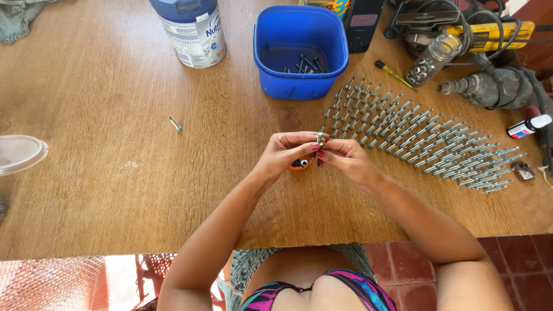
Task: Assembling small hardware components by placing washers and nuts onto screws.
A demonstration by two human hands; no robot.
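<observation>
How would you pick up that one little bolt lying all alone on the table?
Probably pinch the lone bolt across the middle of its thin shaft, coming straight down from above. It lies flat on the wooden table with bare wood all around, so finger and thumb can close on its two long sides, crosswise to its slant.

A tall round tin with a blue-and-white label stands at the table's far edge. A small white bottle, labelled red and blue, lies far right.

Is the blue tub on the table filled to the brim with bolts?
No, the blue tub holds only a few bolts on its bottom.
</observation>
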